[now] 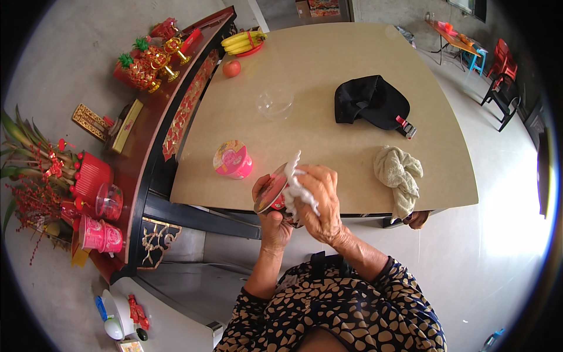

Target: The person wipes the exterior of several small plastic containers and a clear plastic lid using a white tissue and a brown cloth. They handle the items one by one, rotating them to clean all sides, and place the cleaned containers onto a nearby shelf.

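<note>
My left hand (271, 218) grips a round red-and-pink container (272, 190), tilted on its side above the near table edge. Pressed against that container is a crumpled white tissue (296, 183), held in my right hand (321, 202). Both hands are together in front of my chest. A second pink round container (233, 159) stands upright on the beige table (328, 58), just left of my hands.
A beige rag (399, 173) lies near the table's right front corner. A black cap (370, 102), a clear plastic bowl (275, 104), a red apple (231, 68) and bananas (243, 42) sit farther back. A dark red altar shelf (152, 126) with ornaments runs along the left.
</note>
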`<act>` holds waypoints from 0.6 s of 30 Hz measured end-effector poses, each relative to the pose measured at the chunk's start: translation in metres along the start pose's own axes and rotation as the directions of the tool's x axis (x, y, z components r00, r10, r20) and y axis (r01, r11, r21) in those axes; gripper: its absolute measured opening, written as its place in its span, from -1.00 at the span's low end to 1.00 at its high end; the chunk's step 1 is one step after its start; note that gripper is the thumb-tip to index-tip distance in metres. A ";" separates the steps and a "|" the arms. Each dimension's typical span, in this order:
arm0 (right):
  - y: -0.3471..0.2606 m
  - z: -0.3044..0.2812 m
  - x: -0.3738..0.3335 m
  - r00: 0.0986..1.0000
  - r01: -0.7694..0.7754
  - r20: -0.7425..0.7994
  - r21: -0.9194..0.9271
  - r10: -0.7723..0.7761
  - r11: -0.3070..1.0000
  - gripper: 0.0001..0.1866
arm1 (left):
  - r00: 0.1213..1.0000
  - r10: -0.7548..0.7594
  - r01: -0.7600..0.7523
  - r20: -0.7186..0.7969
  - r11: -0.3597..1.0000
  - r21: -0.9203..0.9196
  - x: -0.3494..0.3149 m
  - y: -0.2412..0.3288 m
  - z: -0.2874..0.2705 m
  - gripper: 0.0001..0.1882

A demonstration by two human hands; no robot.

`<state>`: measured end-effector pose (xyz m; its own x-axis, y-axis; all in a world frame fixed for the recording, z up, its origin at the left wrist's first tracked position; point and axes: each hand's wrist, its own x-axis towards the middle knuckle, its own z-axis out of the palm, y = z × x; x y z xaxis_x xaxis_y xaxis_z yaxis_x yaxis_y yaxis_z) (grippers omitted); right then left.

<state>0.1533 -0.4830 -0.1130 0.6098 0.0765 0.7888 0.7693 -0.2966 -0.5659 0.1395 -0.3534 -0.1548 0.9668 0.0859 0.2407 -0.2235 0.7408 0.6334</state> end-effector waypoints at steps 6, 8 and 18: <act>-0.002 0.003 0.002 0.834 -0.529 0.062 0.372 0.549 0.762 -0.75 | 0.999 -0.004 0.006 -0.032 0.998 0.064 -0.003 0.005 0.014 0.08; 0.002 0.000 0.006 0.806 -0.581 0.099 0.320 0.584 0.748 -0.69 | 1.000 -0.003 0.004 -0.017 0.997 0.080 -0.004 0.004 0.013 0.07; 0.021 -0.001 0.004 0.579 -0.774 0.343 0.515 0.740 0.368 -0.54 | 0.999 0.031 -0.027 -0.028 0.991 0.132 -0.005 -0.010 -0.002 -0.10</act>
<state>0.1716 -0.4900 -0.1213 0.9876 0.1510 -0.0439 -0.0911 0.3217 -0.9424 0.1367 -0.3599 -0.1638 0.9624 0.1277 0.2397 -0.2642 0.6439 0.7181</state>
